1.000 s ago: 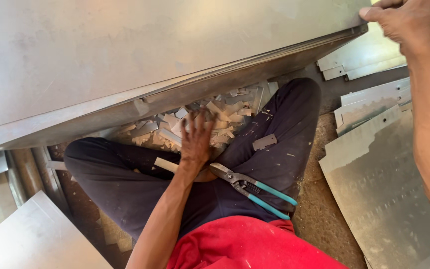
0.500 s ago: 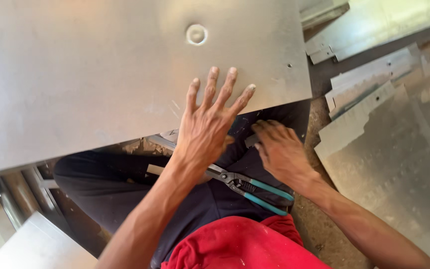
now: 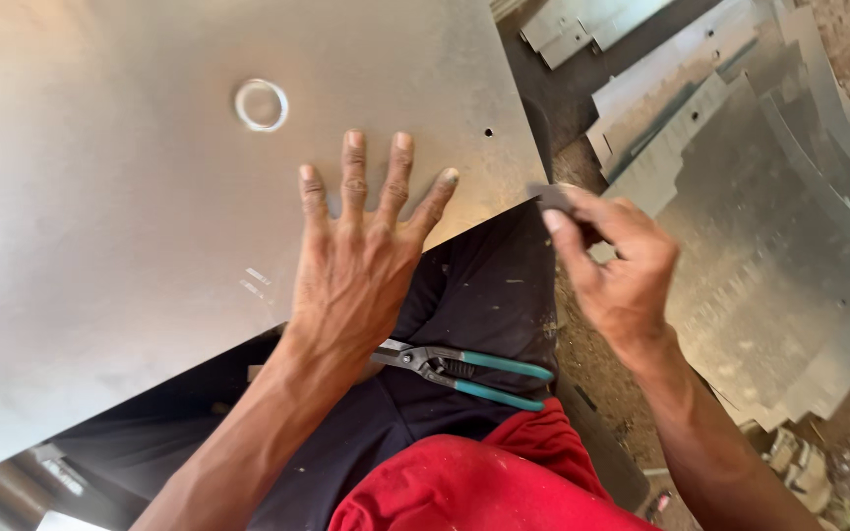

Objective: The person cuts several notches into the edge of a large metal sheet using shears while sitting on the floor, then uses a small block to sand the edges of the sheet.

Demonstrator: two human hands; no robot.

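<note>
The sheet is showing dull grey, the snips are wearing teal handles, the trousers are looking black, the shirt red.

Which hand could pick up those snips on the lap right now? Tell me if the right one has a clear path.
Probably yes. The right hand hovers just above the snips, whose handles lie uncovered on the lap; it pinches a small dark piece though.

Red shirt, dark trousers, bare forearms.
</note>
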